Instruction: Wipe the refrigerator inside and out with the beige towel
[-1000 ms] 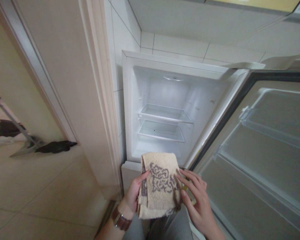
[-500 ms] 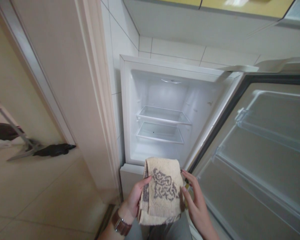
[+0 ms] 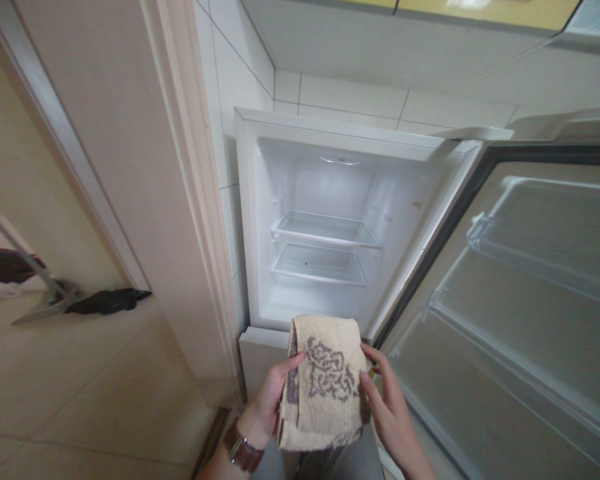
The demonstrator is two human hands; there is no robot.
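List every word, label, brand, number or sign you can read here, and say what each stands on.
None can be read.
Folded cloth: dark markings on its front; I cannot tell whether they are lettering or a pattern.
Open refrigerator: no legible label or brand.
Brown wrist strap: nothing legible.

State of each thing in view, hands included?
Cloth: folded, held up off the floor
Left hand: closed on the cloth's left side
Right hand: half curled at the cloth's right edge; can't tell how firmly it holds
Watch: strapped on left wrist
Fridge door: open
Glass shelves: fitted, one above the other
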